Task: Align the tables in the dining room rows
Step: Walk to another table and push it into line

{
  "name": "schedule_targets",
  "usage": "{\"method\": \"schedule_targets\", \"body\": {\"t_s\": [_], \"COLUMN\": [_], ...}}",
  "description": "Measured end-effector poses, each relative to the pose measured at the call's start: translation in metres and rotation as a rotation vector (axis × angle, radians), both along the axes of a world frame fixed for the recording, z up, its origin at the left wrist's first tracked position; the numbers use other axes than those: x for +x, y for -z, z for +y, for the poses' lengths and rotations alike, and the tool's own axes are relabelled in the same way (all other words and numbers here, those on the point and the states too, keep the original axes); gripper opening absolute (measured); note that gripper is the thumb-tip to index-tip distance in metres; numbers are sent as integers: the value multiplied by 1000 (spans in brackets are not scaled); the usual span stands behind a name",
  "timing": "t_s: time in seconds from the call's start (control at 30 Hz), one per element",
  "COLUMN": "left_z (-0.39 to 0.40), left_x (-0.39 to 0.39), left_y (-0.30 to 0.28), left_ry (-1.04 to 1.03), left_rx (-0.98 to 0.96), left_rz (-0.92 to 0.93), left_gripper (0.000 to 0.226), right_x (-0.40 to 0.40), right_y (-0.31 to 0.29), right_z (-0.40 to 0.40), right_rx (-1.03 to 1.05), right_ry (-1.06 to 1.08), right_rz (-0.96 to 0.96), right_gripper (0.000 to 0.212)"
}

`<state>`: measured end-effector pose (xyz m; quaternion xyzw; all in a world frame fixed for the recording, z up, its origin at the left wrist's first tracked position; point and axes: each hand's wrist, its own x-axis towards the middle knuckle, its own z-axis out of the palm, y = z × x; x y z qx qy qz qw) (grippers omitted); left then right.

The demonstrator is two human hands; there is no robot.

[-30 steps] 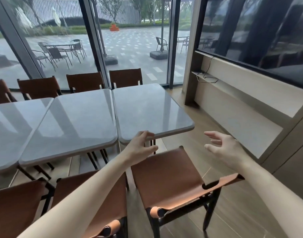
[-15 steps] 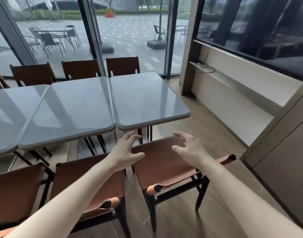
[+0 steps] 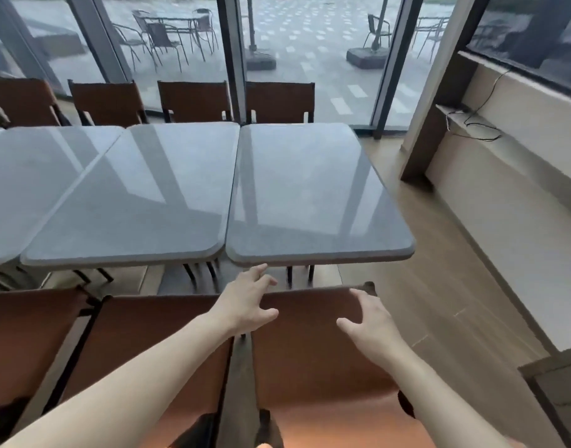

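A row of grey tables is seen from above, set side by side across the view. The right end table (image 3: 313, 192) lies with its long axis running away from the viewer toward the glass wall (image 3: 310, 53), its left edge touching the middle table (image 3: 141, 195). Open wooden floor (image 3: 439, 253) is seen to its right. A brown chair (image 3: 316, 347) stands just before its near edge. The left hand (image 3: 245, 305) is held with fingers spread and relaxed near that edge, grasping nothing. The right hand (image 3: 371, 321) is likewise spread above the chair, released.
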<state>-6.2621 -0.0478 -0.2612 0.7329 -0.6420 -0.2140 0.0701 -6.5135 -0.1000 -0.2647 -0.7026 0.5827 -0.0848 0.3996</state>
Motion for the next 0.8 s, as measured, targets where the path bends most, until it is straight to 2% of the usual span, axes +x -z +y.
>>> {"method": "schedule_targets", "body": {"t_s": [0.1,0.27,0.37,0.57,0.63,0.7,0.8], "left_z": [-57,-156,-205,-263,-269,-267,-262], "left_x": [9,24,31,52,64,72,76], "left_y": [40,99,120,152,166,178,192], "left_ry": [-75,0,-2,203,204,181,174], "left_rx": [3,79,96,135,153,143,49], "left_rz": [-45,-261,-277,-400,-369,-337,-337], "left_gripper": [89,101,108,128,132,131,127], "right_x": [9,40,60,73,70,64,54], "right_y": [41,81,96,133,147,161,183], "right_z": [-64,-167,-224,-313,-334,-342,-337], "right_rx": [39,-123,-210,-309,-291,-283,-476], "right_ry": [-80,-145,-236,-521,-618,-648,-639], "right_rz": [80,272,332,595,604,533,445], "right_gripper": [70,78,93,133,137,137,135]}}
